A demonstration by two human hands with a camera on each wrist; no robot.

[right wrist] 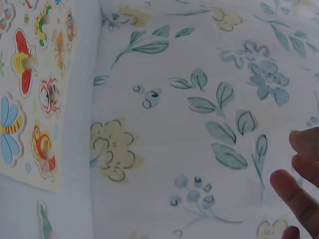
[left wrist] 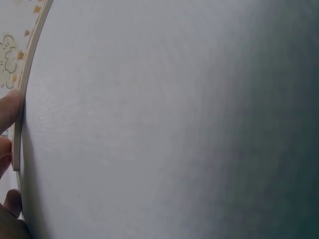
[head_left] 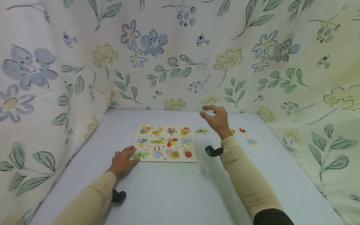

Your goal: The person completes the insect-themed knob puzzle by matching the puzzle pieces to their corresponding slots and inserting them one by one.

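A wooden peg puzzle board point(head_left: 166, 148) with colourful insect pictures lies flat on the table. At its near left corner, my left hand point(head_left: 122, 162) grips the edge between thumb and fingers; the left wrist view catches only fingertips point(left wrist: 9, 110) along the board's edge. My right hand point(head_left: 217, 118) is raised above the table to the right of the board. Its thumb and fingers are curved and apart, holding nothing. Small knobs show on some insects, such as the red-winged one point(right wrist: 25, 62). A loose green insect piece point(head_left: 201, 131) lies just right of the board.
More loose pieces lie beyond the right wrist: a ladybug point(head_left: 242, 130), a blue-winged insect point(head_left: 251, 142) and a partly hidden yellowish one point(head_left: 232, 131). A flowered cloth point(head_left: 180, 62) hangs around the white table point(head_left: 168, 193) at the back and sides.
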